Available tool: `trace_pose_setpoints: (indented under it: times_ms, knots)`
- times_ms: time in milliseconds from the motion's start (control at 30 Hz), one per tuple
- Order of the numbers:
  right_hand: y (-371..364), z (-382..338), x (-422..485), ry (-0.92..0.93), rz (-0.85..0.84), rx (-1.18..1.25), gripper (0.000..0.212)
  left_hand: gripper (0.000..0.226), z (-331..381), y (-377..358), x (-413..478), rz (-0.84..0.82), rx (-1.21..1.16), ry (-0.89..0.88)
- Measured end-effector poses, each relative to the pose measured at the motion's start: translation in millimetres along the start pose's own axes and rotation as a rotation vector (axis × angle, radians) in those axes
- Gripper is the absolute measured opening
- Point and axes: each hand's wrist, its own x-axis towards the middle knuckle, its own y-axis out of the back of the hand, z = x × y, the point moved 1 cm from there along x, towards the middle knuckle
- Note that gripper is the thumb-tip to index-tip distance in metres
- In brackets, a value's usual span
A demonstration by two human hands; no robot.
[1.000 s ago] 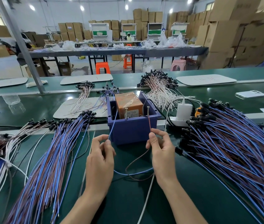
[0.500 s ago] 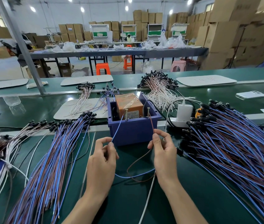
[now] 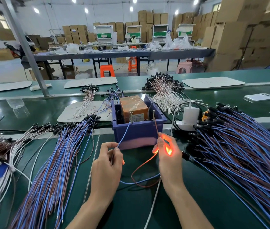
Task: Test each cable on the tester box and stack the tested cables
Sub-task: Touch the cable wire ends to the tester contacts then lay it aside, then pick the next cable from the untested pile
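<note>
Left hand (image 3: 106, 164) pinching blue wire (image 3: 124, 135), right hand (image 3: 169, 160) pinching brown wire (image 3: 156, 128), ends at screws (image 3: 131, 116) on box (image 3: 139, 134), orange glow (image 3: 169, 150) at right fingers.

Seen from head height, wide-angle, facing forward and down. Close over the tester box (image 3: 137, 134) on the green bench (image 3: 131, 212).
</note>
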Motion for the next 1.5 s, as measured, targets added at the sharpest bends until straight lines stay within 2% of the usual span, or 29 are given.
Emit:
trace_pose_setpoints:
  times_ms: [600, 767, 900, 1033, 1100, 1200, 1300, 1400, 1500]
  knots:
    - [0.9, 0.1, 0.0, -0.021, -0.005, -0.010, 0.014, 0.012, -1.4, -0.6, 1.0, 0.019, -0.006, 0.006]
    - [1.6, 1.9, 0.7, -0.070, -0.031, 0.013, 0.015, 0.015, 1.3, 3.5, 3.5, 0.126, -0.093, 0.080]
    - [2.8, -0.5, -2.4, -0.166, -0.086, 0.075, 0.024, 0.018, 2.0, 6.6, 3.1, 0.160, -0.135, 0.136]
    - [7.2, -5.9, -6.7, -0.253, -0.075, 0.199, 0.032, 0.030, 2.7, 8.8, -1.4, 0.176, -0.025, 0.164]
    - [10.8, -4.1, -7.0, -0.285, -0.056, 0.243, 0.031, 0.037, 6.3, 12.2, -4.1, 0.178, 0.086, 0.114]
    - [15.0, -3.9, -6.1, -0.311, -0.050, 0.349, 0.029, 0.030, 18.9, 14.8, -10.3, 0.147, 0.174, -0.052]
    - [14.3, -15.8, -6.5, -0.298, -0.043, 0.428, 0.031, 0.017, 44.5, 10.4, -18.8, -0.025, 0.240, -0.281]
    - [7.7, -49.6, -8.7, -0.173, -0.098, 0.422, 0.027, 0.024, 77.0, -0.3, -25.1, -0.253, 0.301, -0.477]
    - [3.9, -94.7, -12.6, -0.002, -0.155, 0.358, 0.024, 0.015, 104.0, -1.8, -25.4, -0.300, 0.186, -0.454]
